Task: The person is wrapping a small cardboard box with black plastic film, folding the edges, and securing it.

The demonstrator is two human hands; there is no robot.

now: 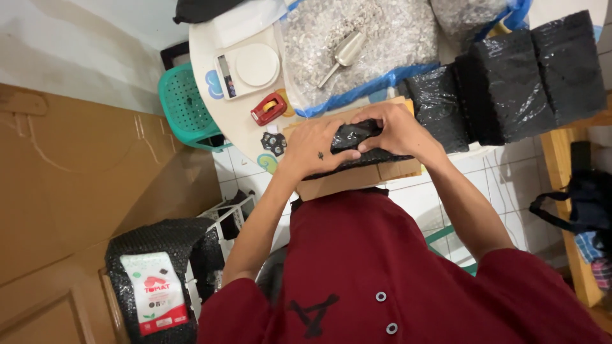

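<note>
Both hands work a small black plastic packet [354,135], near edge of the round white surface [210,51], over a cardboard piece [344,178]. Left hand [312,148] grip closed on packet's left end; right hand [398,130] grip pinches its right/top. Just left: red tape dispenser [268,108]; farther, white scale [248,67]. Right: stacked black packs [510,83]. Far: metal scoop [344,54] in pale granules.

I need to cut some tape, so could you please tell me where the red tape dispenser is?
In the head view, the red tape dispenser lies on the white table, just below the white scale and up-left of the left hand.
</note>
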